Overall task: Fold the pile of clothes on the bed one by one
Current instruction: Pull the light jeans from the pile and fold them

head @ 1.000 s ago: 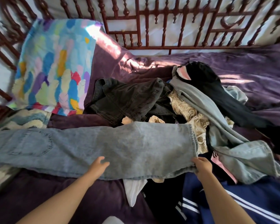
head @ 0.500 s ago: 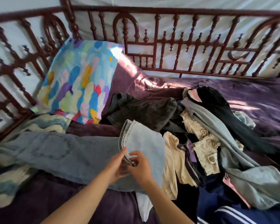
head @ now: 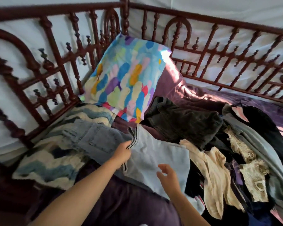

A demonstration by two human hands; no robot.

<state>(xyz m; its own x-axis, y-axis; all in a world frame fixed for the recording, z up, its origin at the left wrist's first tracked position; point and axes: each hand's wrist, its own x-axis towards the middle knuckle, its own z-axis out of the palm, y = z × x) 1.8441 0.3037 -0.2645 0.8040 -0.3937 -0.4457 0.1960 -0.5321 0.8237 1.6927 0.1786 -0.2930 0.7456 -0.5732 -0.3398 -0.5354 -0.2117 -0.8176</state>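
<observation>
The jeans (head: 155,154) are now folded in half. A second ago they lie stretched flat across the near side of the bed (head: 235,101), left hand pressing the middle and right hand at the leg hems. Since then the right hand has carried the hems over to the left, so the pale inner side of the legs faces up over the seat, with a back pocket showing just left of the fold.

The left hand (head: 122,151) has its grip clenched on the stacked hem edges, pinching them against the layer beneath. The right hand (head: 169,176) has released; its fingers are spread and loose, over the near right part of the folded legs and holding nothing.

The first fold looks made but not finished: the top layer is rumpled and askew, so smoothing and a second fold probably remain. The pile of clothes (head: 222,144) waits unfolded just right of the jeans, a dark pair (head: 186,123) lying on its far left side.
</observation>
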